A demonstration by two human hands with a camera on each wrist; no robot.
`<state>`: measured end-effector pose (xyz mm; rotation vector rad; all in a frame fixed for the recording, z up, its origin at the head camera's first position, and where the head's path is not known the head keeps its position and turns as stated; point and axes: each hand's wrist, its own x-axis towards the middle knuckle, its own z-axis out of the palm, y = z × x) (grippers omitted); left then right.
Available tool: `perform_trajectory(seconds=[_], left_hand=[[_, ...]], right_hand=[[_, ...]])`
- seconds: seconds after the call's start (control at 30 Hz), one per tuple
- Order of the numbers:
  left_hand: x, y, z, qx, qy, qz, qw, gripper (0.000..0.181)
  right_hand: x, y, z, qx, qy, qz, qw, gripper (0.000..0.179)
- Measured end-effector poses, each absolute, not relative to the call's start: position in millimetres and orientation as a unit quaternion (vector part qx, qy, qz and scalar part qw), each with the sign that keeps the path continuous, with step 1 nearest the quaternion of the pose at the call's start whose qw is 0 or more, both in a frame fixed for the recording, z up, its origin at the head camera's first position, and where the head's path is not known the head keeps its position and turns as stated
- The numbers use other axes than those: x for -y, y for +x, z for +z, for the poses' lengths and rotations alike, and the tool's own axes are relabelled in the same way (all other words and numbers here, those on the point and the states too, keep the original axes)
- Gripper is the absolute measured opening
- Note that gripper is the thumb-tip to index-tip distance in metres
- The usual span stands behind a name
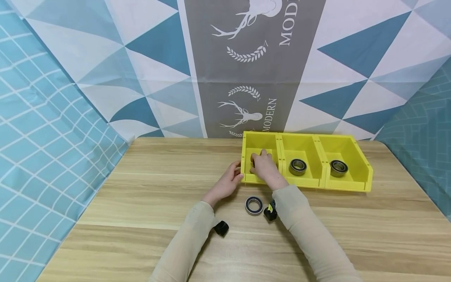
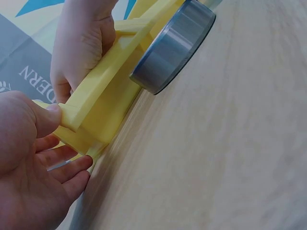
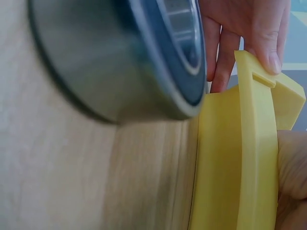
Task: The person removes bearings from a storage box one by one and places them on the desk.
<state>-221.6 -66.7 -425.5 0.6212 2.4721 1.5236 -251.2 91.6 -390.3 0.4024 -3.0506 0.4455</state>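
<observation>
A yellow bin unit [image 1: 349,186] with three compartments stands toward the back of the table. My left hand [image 1: 227,183] holds its front left corner; in the left wrist view the thumb lies on the rim and the fingers bend along the outer side. My right hand [image 1: 265,166] reaches down into the left compartment with bent fingers. The bin's front wall hides its fingertips in both wrist views, so whether it grips anything cannot be told. On the table in front lies a ball bearing [image 1: 261,206], seen large in the left wrist view [image 2: 175,48] and right wrist view.
One bearing [image 1: 298,167] lies in the middle compartment and another bearing [image 1: 339,168] in the right one. Black wrist devices [image 1: 221,228] show at both sleeves. A patterned cloth [image 1: 246,70] hangs behind the wooden table [image 1: 158,188].
</observation>
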Motion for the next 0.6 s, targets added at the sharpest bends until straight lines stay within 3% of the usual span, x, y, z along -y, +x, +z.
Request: perform_trajectory(seconds=[0.3,0.6], left_hand=[[65,-212,-411,-0.824,0.217,0.517,0.086,0.05],[67,-221,-425,-0.831,0.209,0.508,0.087,0.05]], right_hand=[[-93,-251,-391,0.982,0.128,0.136,0.033,0.021],[-94,-250,-392,0.982,0.132,0.13,0.041,0.021]])
